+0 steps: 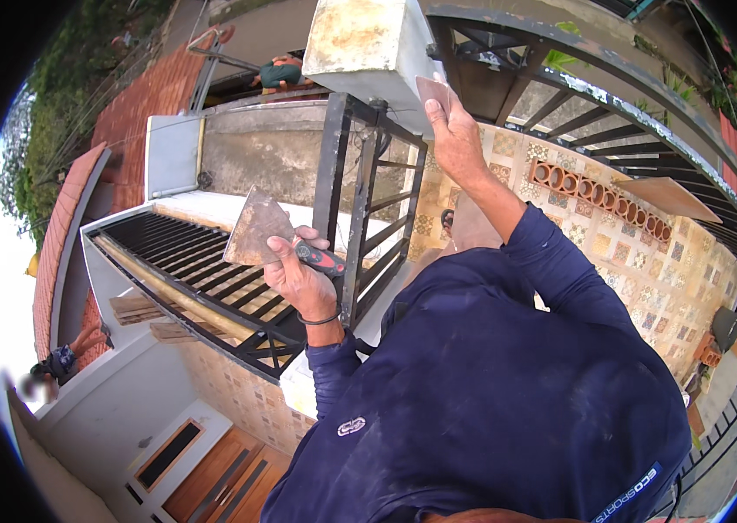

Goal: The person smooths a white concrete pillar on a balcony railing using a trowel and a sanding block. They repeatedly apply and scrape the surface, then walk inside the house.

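My left hand [303,279] is closed around the red and black handle of a wide putty knife [255,228]. Its broad, stained blade points up and to the left, in front of the black metal railing [199,270]. Farther up, my right hand [456,139] grips a flat brownish piece [432,91], thumb across its face. Whether that piece is a blade or a stiff sheet I cannot tell. It is held at the right side of a white, stained square pillar [368,44]; contact with the surface is hard to make out.
A black metal post [334,174] stands between my hands. Another railing [647,122] curves along the right. Terracotta vent blocks [599,200] lie in a row on the patterned tile floor [621,261]. One person [281,74] is beyond the wall, another [64,362] at far left.
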Tool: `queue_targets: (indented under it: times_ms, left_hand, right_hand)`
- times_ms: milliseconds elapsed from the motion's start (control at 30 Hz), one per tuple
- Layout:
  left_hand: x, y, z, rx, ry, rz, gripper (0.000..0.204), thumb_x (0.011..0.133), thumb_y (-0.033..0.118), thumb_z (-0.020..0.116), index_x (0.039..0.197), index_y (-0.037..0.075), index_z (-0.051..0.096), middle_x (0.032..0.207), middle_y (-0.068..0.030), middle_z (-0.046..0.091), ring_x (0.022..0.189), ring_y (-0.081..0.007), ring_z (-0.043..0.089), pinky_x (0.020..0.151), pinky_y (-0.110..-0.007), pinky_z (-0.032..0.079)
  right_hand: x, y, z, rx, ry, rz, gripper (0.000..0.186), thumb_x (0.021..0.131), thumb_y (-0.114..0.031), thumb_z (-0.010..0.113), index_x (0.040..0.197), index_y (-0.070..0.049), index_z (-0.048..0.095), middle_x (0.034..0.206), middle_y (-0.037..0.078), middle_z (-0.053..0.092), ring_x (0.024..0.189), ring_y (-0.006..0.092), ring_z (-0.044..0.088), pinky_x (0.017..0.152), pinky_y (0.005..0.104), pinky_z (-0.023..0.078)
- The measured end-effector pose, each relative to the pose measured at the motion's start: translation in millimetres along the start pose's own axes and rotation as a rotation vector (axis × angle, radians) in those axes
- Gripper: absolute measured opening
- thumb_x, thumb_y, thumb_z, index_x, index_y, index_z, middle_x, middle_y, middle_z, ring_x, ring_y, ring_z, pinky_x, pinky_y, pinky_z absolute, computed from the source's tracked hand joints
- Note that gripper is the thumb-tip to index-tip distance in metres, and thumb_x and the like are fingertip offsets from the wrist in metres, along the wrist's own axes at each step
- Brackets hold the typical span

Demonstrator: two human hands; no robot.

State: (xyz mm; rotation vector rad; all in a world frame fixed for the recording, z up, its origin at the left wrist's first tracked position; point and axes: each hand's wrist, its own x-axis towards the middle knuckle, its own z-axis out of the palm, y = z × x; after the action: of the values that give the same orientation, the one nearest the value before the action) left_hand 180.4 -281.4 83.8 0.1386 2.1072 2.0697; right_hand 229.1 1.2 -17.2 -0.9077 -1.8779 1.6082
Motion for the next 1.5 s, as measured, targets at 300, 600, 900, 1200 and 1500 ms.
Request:
queue_targets:
  times_ms: [300,600,900,1200,1500]
  left_hand:
    - [66,-60,-5,1.276,0.127,0.398,0.036,0.113,0.023,0.060,0.135,-0.005,0.066,0.123,-0.0266,0.072,0.111,-0.0462,0.069,0.094,-0.050,0.053]
    - [73,-83,12,1.119,0.133,0.142,0.051,0.115,0.044,0.054,0.117,-0.003,0.074,0.098,-0.0260,0.075,0.088,-0.0453,0.071,0.078,-0.052,0.052]
    - [73,-78,15,1.121,0.078,0.051,0.066,0.115,0.051,0.049,0.131,-0.008,0.073,0.115,-0.0316,0.077,0.103,-0.0470,0.073,0.091,-0.051,0.054]
    - [75,-79,12,1.205,0.077,0.029,0.069,0.115,0.053,0.046,0.131,-0.008,0.073,0.116,-0.0315,0.076,0.105,-0.0495,0.071,0.093,-0.052,0.052]
    - [77,-79,12,1.154,0.072,-0.003,0.071,0.115,0.056,0.046,0.123,-0.009,0.075,0.105,-0.0316,0.076,0.097,-0.0479,0.072,0.089,-0.051,0.053]
  right_hand:
    - [70,22,73,0.184,-0.047,-0.087,0.083,0.119,-0.050,0.036,0.171,0.009,0.011,0.179,0.034,0.012,0.169,0.0421,0.010,0.137,0.0430,0.015]
    - [89,-10,53,0.249,-0.127,-0.072,0.077,0.121,-0.047,0.032,0.173,0.005,0.008,0.181,0.031,0.002,0.169,0.0427,0.002,0.138,0.0455,0.009]
    - [91,-14,48,0.243,-0.200,0.046,0.077,0.121,-0.041,0.034,0.173,0.005,0.002,0.180,0.034,-0.001,0.169,0.0455,-0.002,0.138,0.0487,0.010]
    - [92,2,68,0.300,-0.080,0.004,0.081,0.121,-0.046,0.031,0.171,0.010,-0.001,0.179,0.036,-0.002,0.168,0.0470,-0.003,0.138,0.0479,0.004]
    - [98,-34,51,0.333,-0.055,0.138,0.084,0.120,-0.054,0.025,0.171,0.010,0.010,0.179,0.034,0.010,0.169,0.0427,0.006,0.138,0.0426,0.010]
